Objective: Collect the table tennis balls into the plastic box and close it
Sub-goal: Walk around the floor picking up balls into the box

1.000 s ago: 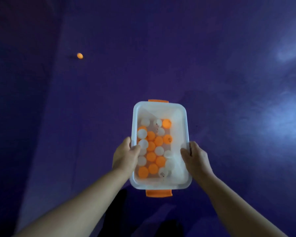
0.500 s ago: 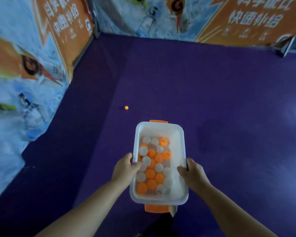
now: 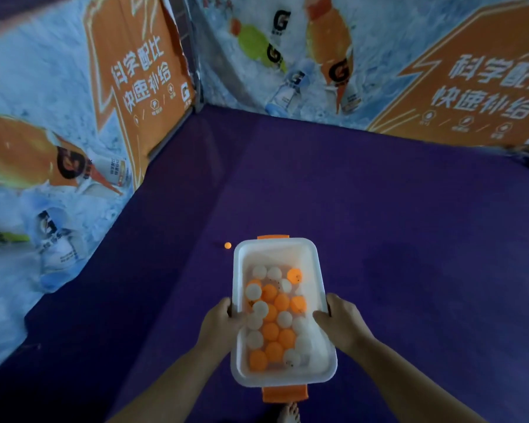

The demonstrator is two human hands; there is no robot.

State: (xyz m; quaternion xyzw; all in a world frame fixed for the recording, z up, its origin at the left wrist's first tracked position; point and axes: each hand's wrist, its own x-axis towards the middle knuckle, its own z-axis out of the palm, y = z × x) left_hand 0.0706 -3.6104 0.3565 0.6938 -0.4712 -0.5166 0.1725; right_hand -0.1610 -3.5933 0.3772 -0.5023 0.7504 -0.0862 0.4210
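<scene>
I carry a clear plastic box (image 3: 313, 261) with orange latches at both short ends, held above the purple floor. My left hand (image 3: 220, 323) grips its left rim, thumb curled over the edge. My right hand (image 3: 341, 323) grips the right rim the same way. Inside lie several orange and white table tennis balls (image 3: 275, 319). The box has no lid on it. One loose orange ball (image 3: 228, 245) lies on the floor just beyond the box's far left corner.
Printed drink-advert barriers (image 3: 110, 96) stand along the left and far sides and meet in a corner ahead. The purple floor (image 3: 409, 239) spreads wide to the right. My bare toes (image 3: 288, 413) show below the box.
The view has tilted up and the barriers have come into sight. The loose orange ball now sits much closer to the box. Both hands keep their hold on the rims.
</scene>
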